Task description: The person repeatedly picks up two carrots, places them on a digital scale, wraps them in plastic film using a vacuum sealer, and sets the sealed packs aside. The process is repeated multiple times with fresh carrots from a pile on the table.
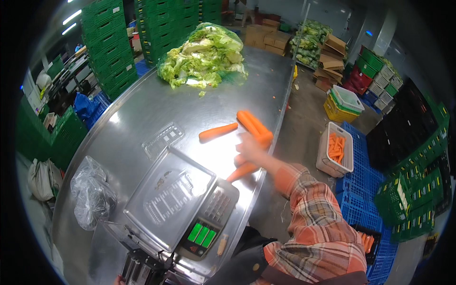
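My right hand [250, 151], blurred, is over the carrots near the steel table's [142, 107] right edge. One carrot [244, 171] sticks out below its fingers; whether they grip it is unclear. Several carrots [253, 123] lie together just beyond the hand, and a single carrot [218, 131] rests to their left. At the bottom edge only fingertips of my left hand [119, 280] show, by a dark metal device [140, 269]. Between the hands stands a weighing scale [171, 199] with a steel pan and a lit green display. A clear plastic tray [164, 140] lies beyond the scale.
Bagged leafy cabbage [205, 55] fills the table's far end. Crumpled clear plastic bags [92, 192] lie left of the scale, a small wooden-handled tool [222, 244] right. A white crate of carrots [335, 149] stands right of the table; stacked green crates [107, 46] rise at left.
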A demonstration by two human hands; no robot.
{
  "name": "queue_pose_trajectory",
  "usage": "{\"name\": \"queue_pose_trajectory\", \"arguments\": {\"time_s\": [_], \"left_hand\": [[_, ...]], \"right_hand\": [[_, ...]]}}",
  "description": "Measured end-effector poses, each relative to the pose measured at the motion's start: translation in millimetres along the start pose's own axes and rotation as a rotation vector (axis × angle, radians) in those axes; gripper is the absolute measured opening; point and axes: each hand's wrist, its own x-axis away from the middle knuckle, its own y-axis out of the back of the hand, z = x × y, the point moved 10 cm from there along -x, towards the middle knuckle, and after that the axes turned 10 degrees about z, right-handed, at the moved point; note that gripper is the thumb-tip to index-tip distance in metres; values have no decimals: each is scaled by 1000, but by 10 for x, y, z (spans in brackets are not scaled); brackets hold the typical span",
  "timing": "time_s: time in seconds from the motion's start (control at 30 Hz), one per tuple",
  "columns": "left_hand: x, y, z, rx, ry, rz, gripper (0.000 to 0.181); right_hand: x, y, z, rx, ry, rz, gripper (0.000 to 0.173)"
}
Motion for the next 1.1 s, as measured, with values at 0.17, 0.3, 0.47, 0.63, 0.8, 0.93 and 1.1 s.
{"name": "queue_pose_trajectory", "arguments": {"time_s": [0.17,0.3,0.47,0.63,0.8,0.93,1.1], "left_hand": [[-44,-536,-351,97,165,41,18],[-227,-936,-656,149,124,149,20],[-365,-1291,-922,278,312,208,20],[-588,-1603,-1159,83,73,347,24],[-715,-2094,-1681,285,12,416,12],[-678,-2218,-1993,270,-138,471,12],[-543,-2255,-1939,346,-63,505,11]], "right_hand": [[-509,276,-1503,119,-555,198,58],[-709,110,-1678,317,-595,473,70],[-1050,31,-1462,359,-354,371,74],[-1091,91,-914,430,31,225,77],[-856,122,-178,383,367,185,84],[-709,-35,35,340,442,297,63],[-528,-375,-21,278,278,697,68]]}}
